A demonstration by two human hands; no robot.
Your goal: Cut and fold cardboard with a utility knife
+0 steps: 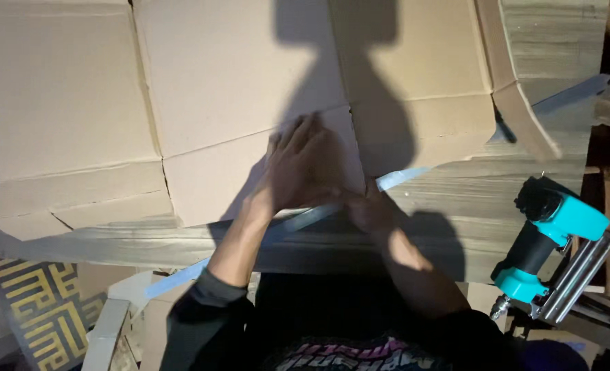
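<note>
A large flattened cardboard sheet (209, 82) lies over a wooden board (469, 199). My left hand (305, 165) rests flat on the cardboard near its lower edge, fingers spread and pointing away from me. A long pale strip (298, 223) runs diagonally under both hands, from lower left to upper right. My right hand (370, 209) pinches this strip just right of the left hand, at the cardboard's edge. Shadow from my head and arms covers both hands, so finger detail is dim.
A teal and black pneumatic nail gun (548, 240) lies at the right edge of the board. A curved cardboard offcut (518, 110) sits at upper right. A patterned black and gold mat (37, 309) and a pale frame piece (109, 323) are at lower left.
</note>
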